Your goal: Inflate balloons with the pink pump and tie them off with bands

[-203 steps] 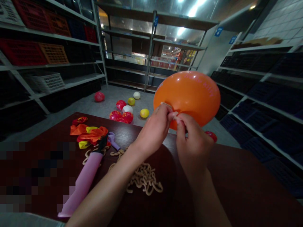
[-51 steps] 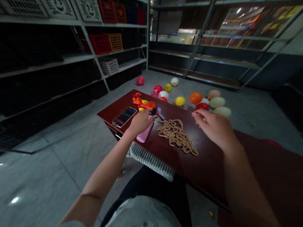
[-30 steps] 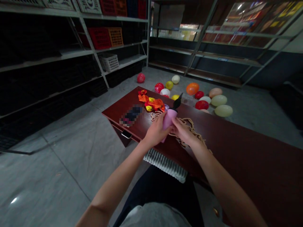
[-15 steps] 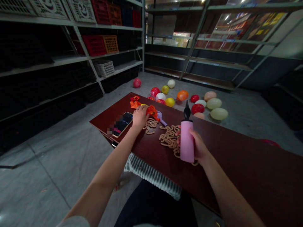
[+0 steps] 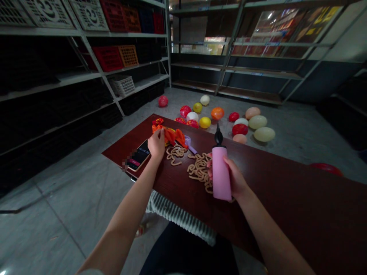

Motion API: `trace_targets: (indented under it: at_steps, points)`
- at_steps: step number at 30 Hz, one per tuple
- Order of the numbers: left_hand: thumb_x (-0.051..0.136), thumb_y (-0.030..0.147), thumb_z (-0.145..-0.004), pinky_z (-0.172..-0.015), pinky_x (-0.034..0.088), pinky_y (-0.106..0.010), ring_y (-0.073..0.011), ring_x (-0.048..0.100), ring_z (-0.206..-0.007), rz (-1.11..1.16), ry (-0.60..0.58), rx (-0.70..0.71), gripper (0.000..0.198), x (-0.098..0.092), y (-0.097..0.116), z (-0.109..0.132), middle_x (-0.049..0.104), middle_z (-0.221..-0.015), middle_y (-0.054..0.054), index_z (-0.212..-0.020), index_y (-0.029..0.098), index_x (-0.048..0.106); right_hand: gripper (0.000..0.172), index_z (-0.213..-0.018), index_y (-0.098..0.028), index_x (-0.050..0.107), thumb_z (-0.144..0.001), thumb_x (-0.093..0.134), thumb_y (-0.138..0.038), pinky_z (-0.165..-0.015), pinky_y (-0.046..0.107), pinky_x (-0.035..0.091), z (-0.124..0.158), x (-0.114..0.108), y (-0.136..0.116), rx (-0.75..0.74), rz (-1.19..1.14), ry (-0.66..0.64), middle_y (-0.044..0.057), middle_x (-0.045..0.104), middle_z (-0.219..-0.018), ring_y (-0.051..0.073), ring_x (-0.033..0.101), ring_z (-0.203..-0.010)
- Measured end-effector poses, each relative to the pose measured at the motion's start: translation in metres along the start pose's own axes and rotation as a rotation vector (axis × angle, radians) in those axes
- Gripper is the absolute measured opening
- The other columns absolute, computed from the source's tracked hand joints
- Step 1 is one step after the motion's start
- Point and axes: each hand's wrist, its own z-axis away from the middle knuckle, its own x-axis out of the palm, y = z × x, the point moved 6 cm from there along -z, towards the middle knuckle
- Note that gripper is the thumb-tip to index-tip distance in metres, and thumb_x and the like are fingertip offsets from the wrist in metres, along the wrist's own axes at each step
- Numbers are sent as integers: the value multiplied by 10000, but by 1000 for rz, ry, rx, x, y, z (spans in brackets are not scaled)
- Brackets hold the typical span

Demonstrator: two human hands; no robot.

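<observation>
My right hand (image 5: pixel 235 178) is wrapped round a pink balloon pump (image 5: pixel 220 173) and holds it upright above the dark red table (image 5: pixel 286 206), its black nozzle pointing up. My left hand (image 5: pixel 156 143) reaches to the table's far left end, fingers closed on an orange flat balloon from the pile of uninflated balloons (image 5: pixel 169 134). A heap of tan rubber bands (image 5: pixel 197 172) lies between my two hands. A purple flat balloon (image 5: pixel 189 143) lies beside the pile.
A phone (image 5: pixel 138 156) lies by the table's left edge, near my left wrist. Several inflated balloons (image 5: pixel 229 120), one of them orange (image 5: pixel 217 113), lie on the floor beyond the table. Metal shelves with crates (image 5: pixel 114 57) line the left and back.
The orange balloon I held is now on the floor. My left hand picked up the pump, passed it to my right hand, then reached to the flat balloons and closed on an orange one.
</observation>
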Motion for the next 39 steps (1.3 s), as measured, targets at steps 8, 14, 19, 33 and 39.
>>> trace_targets:
  at_steps: [8,14,19,33,39]
  points:
    - [572,597,-914,-357,252,-170,-53,311,-348,1089,-633,-687,558,67,64,37,345,-446,62,-588,188,378,344,-1075,-234,646,-876,556,-500,-569,280,553,1,-14,-23,17,-21,128,14,704,-824,147,634,-610]
    - [655,342,-939,-478,424,-131,-41,528,-530,1573,-731,-639,287,111,128,47,581,-682,10,-762,141,553,413,-1155,-244,622,-863,561,-529,-486,245,481,11,-32,-43,3,69,42,-2,667,-807,132,585,-569]
    - [529,63,-951,-804,540,-169,-73,690,-902,1575,-873,-697,159,148,131,83,715,-1107,-68,-971,135,670,483,-1160,-238,613,-826,596,-586,-447,211,430,25,-64,-28,75,20,-60,-16,599,-755,111,531,-537]
    - [564,166,-984,-847,558,-223,-130,735,-960,1556,-568,-765,62,135,95,59,761,-1038,-49,-1018,177,614,595,-1275,-156,599,-821,684,-530,-452,191,500,40,-49,-2,357,-4,-10,41,680,-781,121,616,-562]
    - [571,116,-965,-767,541,-203,-104,726,-807,1577,-622,-786,106,137,103,68,761,-995,-45,-1016,171,646,544,-1268,-121,630,-847,690,-461,-485,220,544,43,-51,-1,428,27,77,82,725,-796,145,648,-586]
